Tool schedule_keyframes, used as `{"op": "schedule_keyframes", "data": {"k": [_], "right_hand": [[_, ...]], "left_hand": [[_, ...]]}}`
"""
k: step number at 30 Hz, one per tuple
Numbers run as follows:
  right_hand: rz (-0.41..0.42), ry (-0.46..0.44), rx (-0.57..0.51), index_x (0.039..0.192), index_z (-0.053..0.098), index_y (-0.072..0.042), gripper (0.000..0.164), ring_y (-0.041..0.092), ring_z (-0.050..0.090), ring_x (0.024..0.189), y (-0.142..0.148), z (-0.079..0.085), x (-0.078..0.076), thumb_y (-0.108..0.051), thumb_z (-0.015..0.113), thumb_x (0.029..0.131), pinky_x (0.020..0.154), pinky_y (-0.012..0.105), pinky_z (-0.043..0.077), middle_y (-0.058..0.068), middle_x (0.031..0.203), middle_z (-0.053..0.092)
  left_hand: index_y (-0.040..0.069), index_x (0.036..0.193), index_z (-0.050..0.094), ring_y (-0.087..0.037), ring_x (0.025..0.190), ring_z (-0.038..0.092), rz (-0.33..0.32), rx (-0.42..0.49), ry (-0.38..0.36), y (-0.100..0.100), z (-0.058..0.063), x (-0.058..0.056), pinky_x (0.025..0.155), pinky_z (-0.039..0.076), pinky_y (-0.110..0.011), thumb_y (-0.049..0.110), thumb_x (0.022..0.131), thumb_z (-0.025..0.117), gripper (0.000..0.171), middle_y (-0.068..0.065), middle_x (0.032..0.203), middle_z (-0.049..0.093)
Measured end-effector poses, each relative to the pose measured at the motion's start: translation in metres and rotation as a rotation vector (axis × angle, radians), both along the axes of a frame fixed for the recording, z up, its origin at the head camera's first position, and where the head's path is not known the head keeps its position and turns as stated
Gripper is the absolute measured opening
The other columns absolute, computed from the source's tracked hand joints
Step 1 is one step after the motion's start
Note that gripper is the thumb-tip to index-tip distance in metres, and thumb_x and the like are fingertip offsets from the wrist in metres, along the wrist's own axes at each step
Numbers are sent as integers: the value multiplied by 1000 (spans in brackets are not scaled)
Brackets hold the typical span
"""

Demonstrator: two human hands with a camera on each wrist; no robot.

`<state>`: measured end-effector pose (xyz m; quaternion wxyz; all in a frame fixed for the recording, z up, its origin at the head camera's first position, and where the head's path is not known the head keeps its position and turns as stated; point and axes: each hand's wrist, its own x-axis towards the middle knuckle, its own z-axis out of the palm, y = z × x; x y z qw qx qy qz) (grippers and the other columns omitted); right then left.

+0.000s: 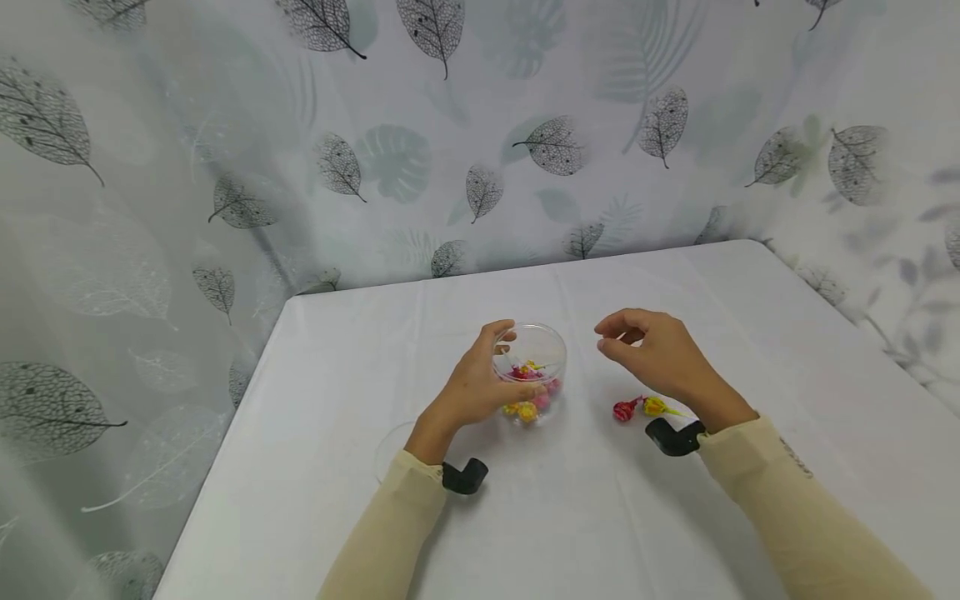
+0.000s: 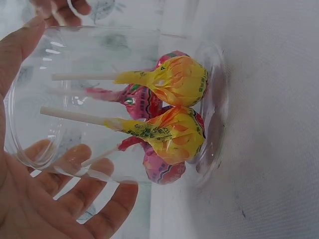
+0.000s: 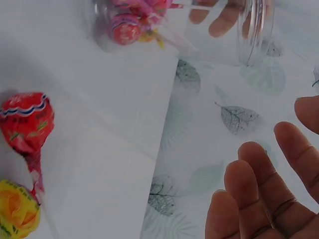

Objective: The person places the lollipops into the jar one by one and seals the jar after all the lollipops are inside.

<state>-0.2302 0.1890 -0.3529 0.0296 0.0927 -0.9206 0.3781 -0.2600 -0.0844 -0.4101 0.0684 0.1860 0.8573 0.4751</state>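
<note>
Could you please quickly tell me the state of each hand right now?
Left hand: holding the clear jar of lollipops.
Right hand: open, holding nothing.

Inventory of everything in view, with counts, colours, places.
Jar: 1, clear, upright on table, in left hand
Jar lollipops: several, exact count unclear, yellow and pink-red, inside jar
Red lollipop: 1, red, on table near right wrist
Yellow lollipop: 1, yellow, beside the red one
Round lid-like piece: 1, clear, on table by left wrist
Table: 1, white-covered, beneath everything
Leaf-print backdrop: white-grey, behind table
Wrist devices: 2, black, on wrists
Sleeves: 2, beige, on forearms
Hands: 2; left grips jar, right empty above table
</note>
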Motion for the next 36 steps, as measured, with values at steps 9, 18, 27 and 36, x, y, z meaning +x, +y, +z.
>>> {"op": "schedule_keyframes", "data": {"k": [9,18,27,36], "right_hand": [[5,-114,131,118,72,-2,25,32,66,100,31,-27,-9,-15,62,99,77,39,56,17,112,71],[44,-310,225,115,73,2,27,34,65,102,53,-41,-12,-17,62,99,88,52,55,19,113,72],[33,-361,234,108,75,1,24,26,63,90,60,-45,-8,-16,63,98,75,38,54,13,103,74],[37,-360,183,104,78,-2,19,23,62,89,61,-48,-7,-12,66,94,73,34,53,9,100,75]], "left_hand": [[21,160,29,-27,142,47,-15,21,10,-3,-1,0,112,42,-58,34,80,92,103,-1,156,48],[26,159,29,-26,143,46,-19,19,4,-3,-1,0,113,42,-57,32,81,92,100,1,156,47],[21,161,28,-27,144,45,-23,25,2,-2,-2,-1,113,41,-57,32,81,92,103,0,156,47],[24,160,28,-27,144,46,-29,25,7,-1,-3,-2,113,41,-58,34,81,92,102,0,156,47]]}}
